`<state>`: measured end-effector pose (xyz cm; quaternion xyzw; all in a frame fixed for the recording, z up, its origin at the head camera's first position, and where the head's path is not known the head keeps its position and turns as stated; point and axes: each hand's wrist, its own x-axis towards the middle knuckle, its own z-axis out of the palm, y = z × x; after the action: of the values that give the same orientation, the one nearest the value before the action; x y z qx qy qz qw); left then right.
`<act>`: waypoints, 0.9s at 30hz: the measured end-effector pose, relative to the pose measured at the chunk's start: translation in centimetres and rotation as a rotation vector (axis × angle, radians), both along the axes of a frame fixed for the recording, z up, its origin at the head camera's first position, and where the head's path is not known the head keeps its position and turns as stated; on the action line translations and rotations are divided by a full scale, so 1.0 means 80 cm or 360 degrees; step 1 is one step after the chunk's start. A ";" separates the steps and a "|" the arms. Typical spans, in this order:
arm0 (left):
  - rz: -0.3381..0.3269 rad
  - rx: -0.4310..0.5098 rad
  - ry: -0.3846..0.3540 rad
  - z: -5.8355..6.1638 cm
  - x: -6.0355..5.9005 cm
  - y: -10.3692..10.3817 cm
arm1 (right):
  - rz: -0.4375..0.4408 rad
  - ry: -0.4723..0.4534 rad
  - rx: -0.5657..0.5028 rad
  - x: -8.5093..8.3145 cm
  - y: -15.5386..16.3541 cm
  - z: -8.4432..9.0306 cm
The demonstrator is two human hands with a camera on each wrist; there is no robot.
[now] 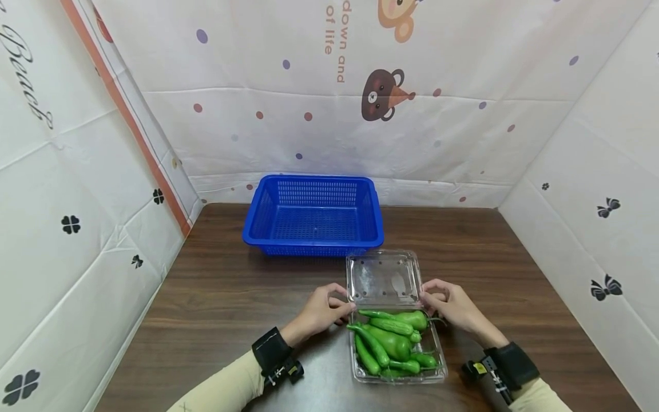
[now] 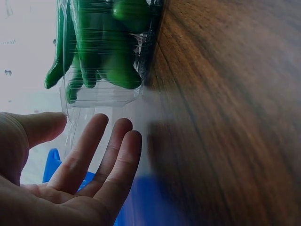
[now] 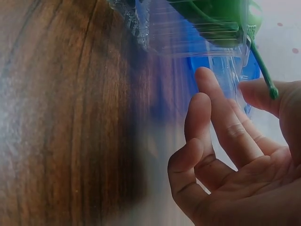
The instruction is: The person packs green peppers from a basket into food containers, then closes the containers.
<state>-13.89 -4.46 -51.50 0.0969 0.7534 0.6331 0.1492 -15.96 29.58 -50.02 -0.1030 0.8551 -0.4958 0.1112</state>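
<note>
A clear plastic clamshell box (image 1: 439,366) lies on the table with its lid (image 1: 383,280) folded back toward the far side. Green peppers of several shapes (image 1: 391,343) fill its near half, some long and thin, others fat. My left hand (image 1: 323,310) pinches the box's left edge near the hinge, its thumb on the rim and the other fingers extended lower down. On the opposite edge, my right hand (image 1: 450,306) holds the lid's near right corner between thumb and fingers. One pepper stem (image 3: 263,70) pokes out over the rim beside the right thumb.
Behind the box stands a blue plastic basket (image 1: 314,250) with nothing in it, close to the lid's far edge. The brown wooden table (image 1: 216,320) is bounded by printed white cloth (image 1: 309,137) at the back and both sides.
</note>
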 end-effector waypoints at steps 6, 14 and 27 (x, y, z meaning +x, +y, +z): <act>-0.0021 -0.0008 0.0009 0.002 0.004 -0.002 | 0.0006 0.0005 -0.0032 0.004 0.000 0.000; -0.0040 0.0006 0.0039 0.003 0.007 -0.003 | 0.0021 0.0011 -0.0053 0.010 0.002 0.000; -0.0076 -0.0135 0.0187 0.007 0.007 -0.003 | -0.0011 0.0074 -0.0099 0.019 0.000 0.003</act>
<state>-13.34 -4.72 -50.97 0.1453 0.7844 0.5902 0.1238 -14.41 29.61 -49.81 -0.1150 0.8420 -0.5200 0.0864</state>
